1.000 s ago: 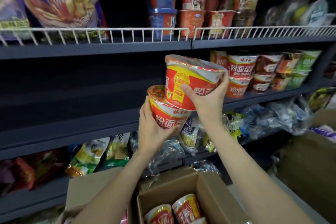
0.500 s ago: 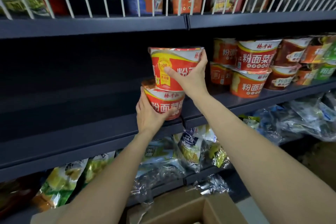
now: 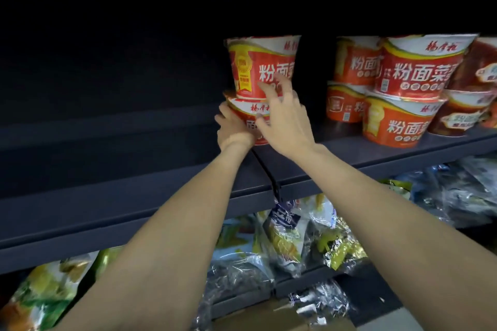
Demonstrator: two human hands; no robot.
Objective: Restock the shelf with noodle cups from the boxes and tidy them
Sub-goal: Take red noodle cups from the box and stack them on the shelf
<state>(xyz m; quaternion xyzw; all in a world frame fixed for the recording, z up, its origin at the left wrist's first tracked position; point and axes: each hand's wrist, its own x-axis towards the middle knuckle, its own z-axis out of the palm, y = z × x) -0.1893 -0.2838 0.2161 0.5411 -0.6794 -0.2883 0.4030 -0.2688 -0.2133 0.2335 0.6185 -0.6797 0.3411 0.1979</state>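
On shelf (image 3: pixel 349 153): two noodle cups stacked, left of the stocked cups (image 3: pixel 408 88). Left hand (image 3: pixel 232 130) grips bottom cup (image 3: pixel 252 115); right hand (image 3: pixel 285 118), fingers spread and relaxed, touches top cup (image 3: pixel 258 67).

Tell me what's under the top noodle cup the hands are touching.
The top noodle cup sits on a second red cup, which stands on the dark shelf. The left hand and right hand cover most of that lower cup's front.
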